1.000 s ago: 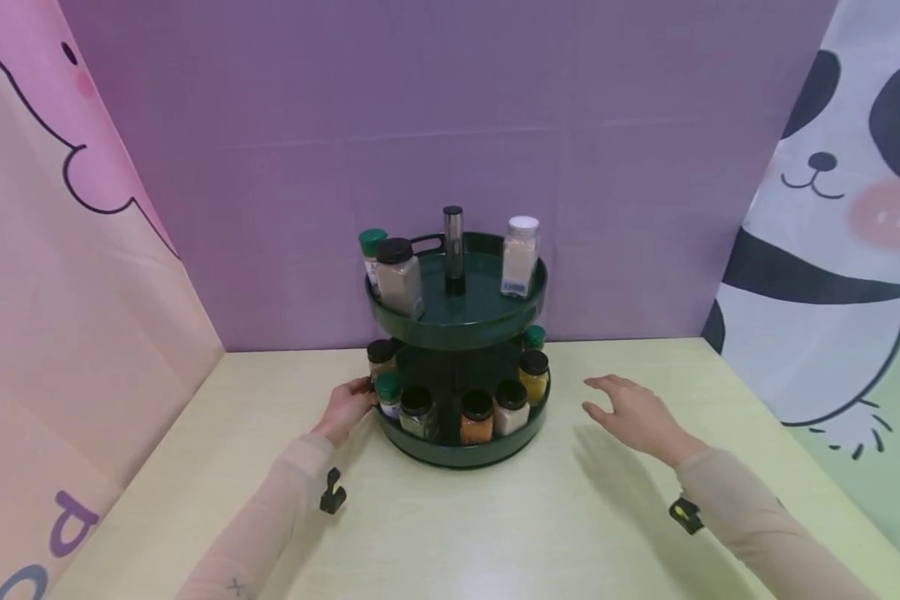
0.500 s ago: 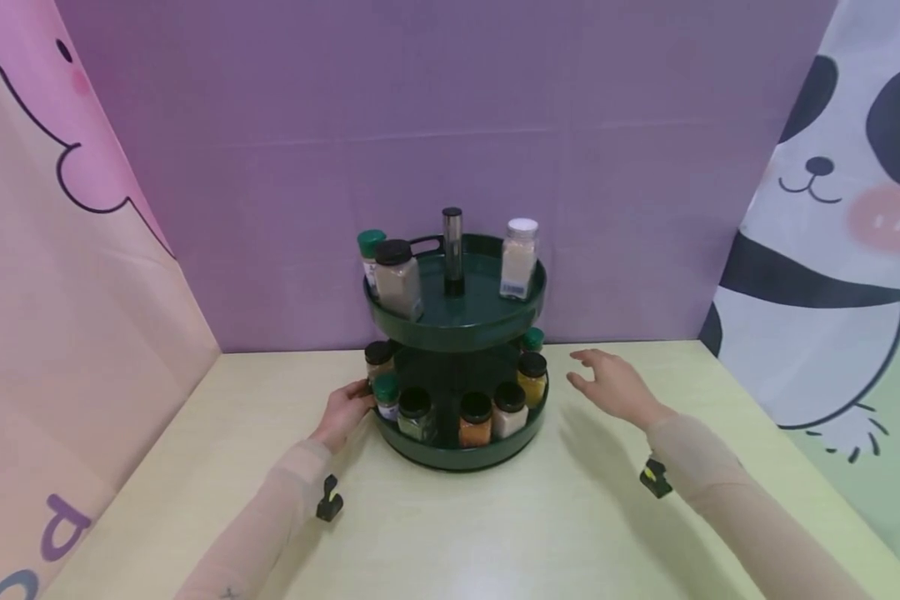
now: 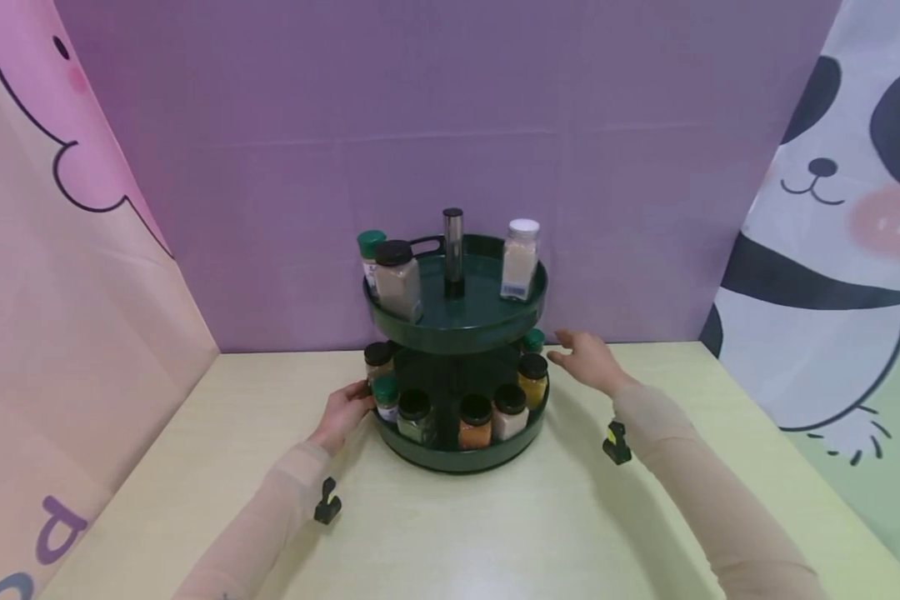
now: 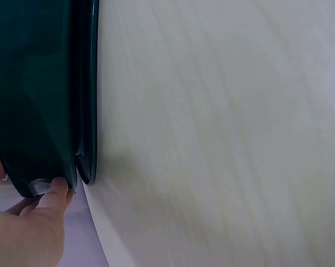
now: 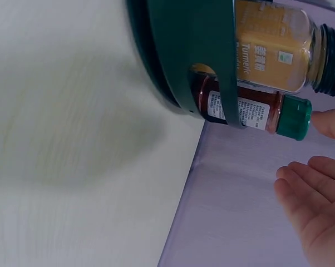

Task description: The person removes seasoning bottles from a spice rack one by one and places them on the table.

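A dark green two-tier spice rack (image 3: 459, 337) stands on the table, with jars on both tiers. My left hand (image 3: 341, 414) grips the lower tier's wall at its left side. In the left wrist view, the fingers of that hand (image 4: 37, 231) are at the handle slot and the thumb is at the inner side. At the rack's right, my right hand (image 3: 588, 361) is held open, fingers spread apart from the thumb. One fingertip is right at the green cap of a small jar of red-brown spice (image 5: 292, 117), beside a turmeric jar (image 5: 273, 47) with a black lid.
The upper tier carries a white-capped jar (image 3: 520, 262), a black-capped jar (image 3: 399, 287) and a green-capped jar (image 3: 371, 250) around a central post (image 3: 453, 250). Several more jars line the lower tier's front. A purple wall (image 3: 270, 208) rises behind the table (image 3: 450, 533).
My right hand has moved left and away from me, from over the table to the green-capped jar at the rack's right. My left hand stays on the lower tier.
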Demonstrator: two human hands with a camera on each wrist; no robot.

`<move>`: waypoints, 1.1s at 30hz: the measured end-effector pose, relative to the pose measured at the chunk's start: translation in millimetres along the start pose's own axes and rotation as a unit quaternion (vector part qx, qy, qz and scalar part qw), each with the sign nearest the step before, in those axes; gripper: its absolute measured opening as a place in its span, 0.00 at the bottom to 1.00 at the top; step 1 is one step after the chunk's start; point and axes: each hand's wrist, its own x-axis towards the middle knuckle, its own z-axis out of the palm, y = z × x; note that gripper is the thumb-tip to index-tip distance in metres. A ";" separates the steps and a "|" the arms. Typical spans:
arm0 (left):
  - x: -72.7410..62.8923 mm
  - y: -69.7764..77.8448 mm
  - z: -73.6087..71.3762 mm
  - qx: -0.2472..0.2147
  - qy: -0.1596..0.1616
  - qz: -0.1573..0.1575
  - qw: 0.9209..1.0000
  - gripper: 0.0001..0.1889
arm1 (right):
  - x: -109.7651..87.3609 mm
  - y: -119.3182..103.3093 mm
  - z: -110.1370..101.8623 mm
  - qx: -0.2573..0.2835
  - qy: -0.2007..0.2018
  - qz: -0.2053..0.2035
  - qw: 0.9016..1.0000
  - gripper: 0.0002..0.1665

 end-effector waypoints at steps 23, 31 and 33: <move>-3.1 0.6 -2.4 0.024 -0.009 0.007 1.000 0.27 | 38.7 9.5 38.6 0.223 0.018 0.030 0.974 0.25; -1.2 -1.8 -1.9 0.007 -0.006 0.005 1.000 0.28 | 39.5 6.7 41.1 0.231 0.016 0.026 0.973 0.25; -0.6 -2.2 -1.9 0.008 -0.003 0.002 1.000 0.28 | 40.1 7.0 42.0 0.228 0.015 0.028 0.973 0.25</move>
